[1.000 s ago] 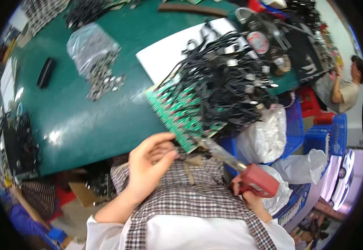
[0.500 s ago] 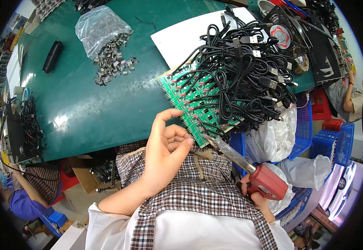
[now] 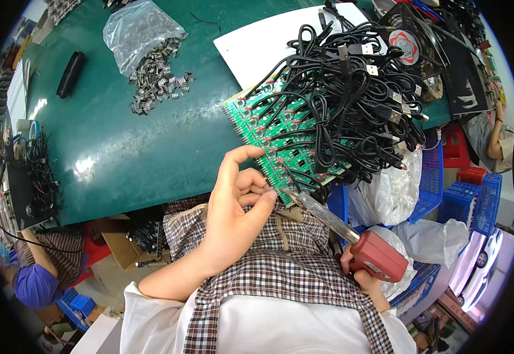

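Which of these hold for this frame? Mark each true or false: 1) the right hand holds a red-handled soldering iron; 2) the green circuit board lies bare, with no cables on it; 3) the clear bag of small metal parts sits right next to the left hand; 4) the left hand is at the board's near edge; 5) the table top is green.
1) True: the right hand grips the red-handled soldering iron.
2) False: a tangle of black cables covers much of the green circuit board.
3) False: the clear bag lies far across the table, apart from the left hand.
4) True.
5) True: the table is dark green.
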{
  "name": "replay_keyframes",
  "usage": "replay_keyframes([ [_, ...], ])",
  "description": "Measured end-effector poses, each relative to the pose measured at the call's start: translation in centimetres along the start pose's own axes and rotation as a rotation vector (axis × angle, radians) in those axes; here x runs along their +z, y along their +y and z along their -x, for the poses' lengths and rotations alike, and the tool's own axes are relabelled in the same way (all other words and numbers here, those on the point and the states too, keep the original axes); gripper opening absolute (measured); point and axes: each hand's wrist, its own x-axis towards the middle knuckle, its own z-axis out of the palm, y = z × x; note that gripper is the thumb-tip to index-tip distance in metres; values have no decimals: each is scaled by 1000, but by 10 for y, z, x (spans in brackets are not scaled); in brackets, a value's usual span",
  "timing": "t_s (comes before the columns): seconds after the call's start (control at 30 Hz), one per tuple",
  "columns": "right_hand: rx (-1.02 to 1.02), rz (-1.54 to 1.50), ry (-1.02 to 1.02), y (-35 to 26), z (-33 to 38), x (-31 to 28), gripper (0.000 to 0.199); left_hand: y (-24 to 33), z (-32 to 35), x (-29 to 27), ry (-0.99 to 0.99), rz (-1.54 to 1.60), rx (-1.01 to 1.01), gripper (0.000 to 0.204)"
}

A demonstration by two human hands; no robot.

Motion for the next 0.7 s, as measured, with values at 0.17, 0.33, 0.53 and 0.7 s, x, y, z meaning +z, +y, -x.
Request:
replay_keyframes([
  [0.17, -10, -161, -13, -11, -8, 4, 52, -1, 0, 1, 6, 10, -18, 48],
  [0.33, -6, 94, 12, -11, -7, 5, 53, 2, -1, 0, 4, -5, -31, 48],
  [0.53, -2, -63, -124, -11, -11, -1, 46, 0, -1, -1, -6, -9, -30, 49],
  [0.7, -46, 132, -9, 2, 5, -1, 56, 1, -2, 0, -9, -14, -31, 49],
])
